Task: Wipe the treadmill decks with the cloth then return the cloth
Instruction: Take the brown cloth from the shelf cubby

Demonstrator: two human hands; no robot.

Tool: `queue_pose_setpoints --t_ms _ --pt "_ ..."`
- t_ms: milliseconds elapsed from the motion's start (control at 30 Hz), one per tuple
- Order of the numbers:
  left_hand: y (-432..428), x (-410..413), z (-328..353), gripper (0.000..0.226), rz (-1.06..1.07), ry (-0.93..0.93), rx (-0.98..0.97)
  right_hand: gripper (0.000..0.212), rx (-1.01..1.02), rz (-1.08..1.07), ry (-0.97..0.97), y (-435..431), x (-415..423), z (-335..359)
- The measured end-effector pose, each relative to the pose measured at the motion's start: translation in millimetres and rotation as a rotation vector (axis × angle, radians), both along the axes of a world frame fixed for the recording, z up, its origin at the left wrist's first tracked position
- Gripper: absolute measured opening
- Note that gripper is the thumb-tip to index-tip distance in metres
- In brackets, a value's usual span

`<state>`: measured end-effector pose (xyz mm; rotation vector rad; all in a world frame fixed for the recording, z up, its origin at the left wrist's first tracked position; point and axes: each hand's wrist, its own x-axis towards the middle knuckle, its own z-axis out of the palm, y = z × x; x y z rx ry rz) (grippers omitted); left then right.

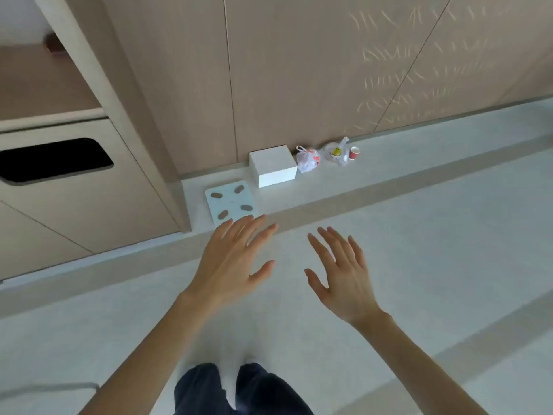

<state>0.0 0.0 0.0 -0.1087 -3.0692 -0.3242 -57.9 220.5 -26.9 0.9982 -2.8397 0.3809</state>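
Note:
My left hand (230,262) and my right hand (341,274) are stretched out in front of me above a pale floor, fingers straight and spread, palms down. Neither hand holds anything. No cloth and no treadmill show in the head view. My dark trouser legs appear at the bottom edge.
A white bathroom scale (232,203) lies on the floor by a wooden cabinet wall (299,70). Beside it stand a white box (273,166), two small plastic bags (308,159) and a red paper cup (354,152). A cabinet with a dark slot (54,160) is at the left.

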Motion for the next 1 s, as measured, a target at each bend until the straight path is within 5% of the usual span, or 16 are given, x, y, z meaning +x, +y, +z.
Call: queue_pose_setpoints --t_ms 467,1000 --pt "-53.4 81.1 -19.1 0.062 0.179 -0.138 0.016 0.052 0.111 0.336 -0.079 -62.5 17.8 -3.6" --pt "-162.1 182.5 10.5 0.058 0.470 0.026 -0.046 0.050 0.011 0.638 0.037 -224.0 70.1 28.3"
